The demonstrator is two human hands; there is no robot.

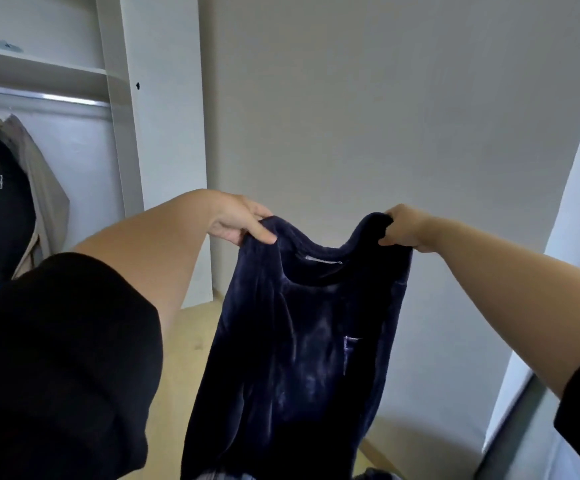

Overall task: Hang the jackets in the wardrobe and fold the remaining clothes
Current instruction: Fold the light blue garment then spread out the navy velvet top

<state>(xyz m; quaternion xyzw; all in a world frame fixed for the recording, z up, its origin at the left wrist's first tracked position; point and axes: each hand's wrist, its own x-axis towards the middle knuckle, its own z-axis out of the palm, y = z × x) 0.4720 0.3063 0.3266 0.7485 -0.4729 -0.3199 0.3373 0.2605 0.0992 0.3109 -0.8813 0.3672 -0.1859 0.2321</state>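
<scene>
Holding the navy top [302, 344] up by its shoulders, I have my left hand [238, 221] pinching one shoulder between thumb and curled fingers [264, 233], and my right hand [406, 230] gripping the other, fingers bunched round the cloth. The top hangs free in front of a pale wall [368, 98], its neck sagging between my hands, clear of the floor as far as I can see.

Over in the wardrobe [122, 98] at left, jackets [8, 202] already hang from the rail [39, 97], so I judge the hanging part is at least begun. This top looks like one for folding, and that fold is not yet made. How many clothes are left I cannot tell.

The floor [191, 341] is light wood. No counter or bed is in view to fold on.
</scene>
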